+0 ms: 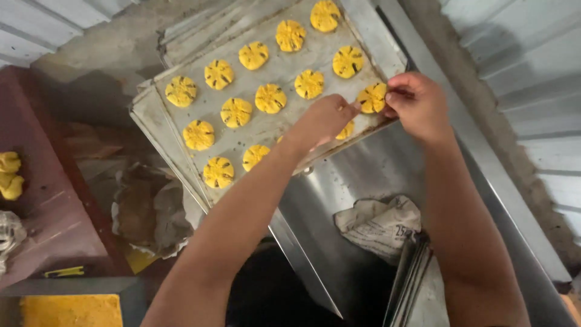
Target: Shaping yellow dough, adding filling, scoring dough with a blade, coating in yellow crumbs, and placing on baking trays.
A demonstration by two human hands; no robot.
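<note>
Both hands, left (324, 118) and right (417, 106), are pinching one yellow cookie (371, 97) at the tray's (151, 115) near corner; more cookies (236, 112) are filling it, crumpled paper (378, 224) lying below the tray.

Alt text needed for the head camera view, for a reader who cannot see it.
Both hands, left hand and right hand, pinch a yellow dough cookie at the near edge of a metal baking tray filled with rows of similar cookies. Crumpled newspaper lies below.

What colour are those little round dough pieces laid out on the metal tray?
The dough pieces are bright yellow with dark flecks and cut slits, seen clearly in the head view.
</note>
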